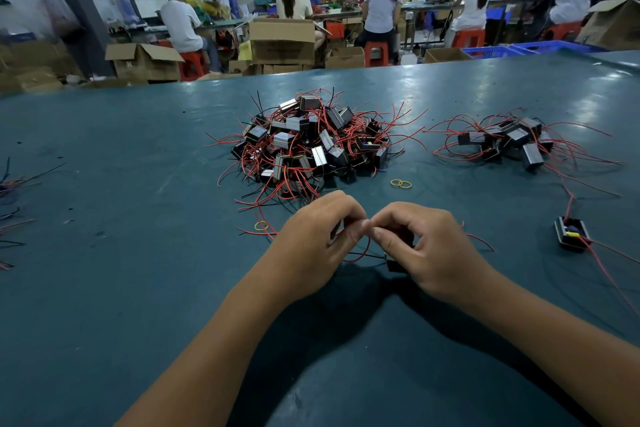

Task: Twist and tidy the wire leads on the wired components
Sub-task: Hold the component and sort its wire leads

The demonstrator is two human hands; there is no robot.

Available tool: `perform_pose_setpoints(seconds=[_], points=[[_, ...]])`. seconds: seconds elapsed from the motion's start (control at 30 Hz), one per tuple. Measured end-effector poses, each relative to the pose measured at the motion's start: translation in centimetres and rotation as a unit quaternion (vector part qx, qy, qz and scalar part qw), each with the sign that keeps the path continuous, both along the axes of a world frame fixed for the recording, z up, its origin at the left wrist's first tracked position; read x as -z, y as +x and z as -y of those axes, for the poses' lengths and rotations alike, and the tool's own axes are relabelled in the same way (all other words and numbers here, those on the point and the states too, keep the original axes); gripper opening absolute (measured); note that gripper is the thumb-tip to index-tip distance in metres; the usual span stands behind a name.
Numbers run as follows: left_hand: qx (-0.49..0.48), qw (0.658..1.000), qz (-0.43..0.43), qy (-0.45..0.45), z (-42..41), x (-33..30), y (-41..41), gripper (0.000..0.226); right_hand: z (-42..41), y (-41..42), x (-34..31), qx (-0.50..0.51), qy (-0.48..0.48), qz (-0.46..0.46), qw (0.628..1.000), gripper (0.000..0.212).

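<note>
Here, your left hand (317,239) and right hand (420,246) meet fingertip to fingertip just above the near middle of the bench (104,288), each pinching the red lead (360,255) that loops down between them. The small black component (394,265) it belongs to sits under your right hand, largely hidden, so how firmly you hold the body itself cannot be told. To twist well, you probably want one pinch steady as an anchor and the other rolling the lead, with the red lead and the thin black one beside it kept together so the turns lie even rather than kinked. Just beyond your hands lies a yellow rubber band (261,226), with two more (401,184) further right. Farther off sits the big pile of wired components (311,146), likely untidied, with a smaller heap (509,144) to the far right and a single component (571,234) near right.
</note>
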State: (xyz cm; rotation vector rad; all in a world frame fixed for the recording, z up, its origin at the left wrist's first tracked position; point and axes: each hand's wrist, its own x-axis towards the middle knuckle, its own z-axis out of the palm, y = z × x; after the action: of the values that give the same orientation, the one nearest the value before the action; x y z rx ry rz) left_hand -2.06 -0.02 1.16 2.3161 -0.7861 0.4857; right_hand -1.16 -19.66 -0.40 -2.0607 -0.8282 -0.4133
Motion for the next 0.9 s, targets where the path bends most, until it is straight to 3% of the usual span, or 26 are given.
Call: perform_pose_setpoints(seconds=[0.13, 0.27, 0.33, 0.37, 0.43, 0.5, 0.57, 0.67, 0.9], points=[[-0.017, 0.966, -0.222, -0.129, 0.7, -0.2, -0.3, 0.022, -0.1, -0.1, 0.1, 0.013, -0.011, 0.025, 1.0, 0.004], [-0.026, 0.834, -0.442, -0.33, 1.4, -0.3, -0.6, 0.028, -0.2, -0.3, 0.2, 0.025, -0.05, 0.073, 0.996, 0.005], [-0.028, 0.795, -0.479, -0.371, 1.6, -0.3, -0.6, 0.028, -0.3, -0.3, 0.2, 0.034, -0.064, 0.085, 0.994, 0.006], [-0.031, 0.8, -0.47, -0.371, 1.5, -0.3, -0.6, 0.031, -0.2, -0.2, 0.2, 0.033, -0.06, 0.082, 0.994, 0.006], [-0.04, 0.863, -0.389, -0.321, 1.1, -0.3, -0.4, 0.031, -0.1, -0.1, 0.2, 0.027, -0.046, 0.069, 0.996, 0.004], [-0.045, 0.947, -0.235, -0.214, 0.2, -0.6, -0.2, 0.015, 0.0, -0.1, 0.2, 0.024, -0.03, 0.056, 0.998, 0.005], [-0.028, 0.991, -0.094, -0.087, -0.8, -0.8, 0.1, 0.012, 0.0, 0.0, 0.1, 0.023, -0.02, 0.046, 0.998, 0.006], [0.005, 0.999, 0.02, 0.031, -1.1, -0.6, 0.3, 0.016, 0.0, 0.0, 0.0, 0.017, -0.018, 0.036, 0.999, 0.007], [0.012, 0.992, 0.117, 0.039, -1.1, -0.1, 0.7, 0.018, -0.1, -0.1, 0.0, 0.001, -0.018, 0.024, 1.0, 0.007]])
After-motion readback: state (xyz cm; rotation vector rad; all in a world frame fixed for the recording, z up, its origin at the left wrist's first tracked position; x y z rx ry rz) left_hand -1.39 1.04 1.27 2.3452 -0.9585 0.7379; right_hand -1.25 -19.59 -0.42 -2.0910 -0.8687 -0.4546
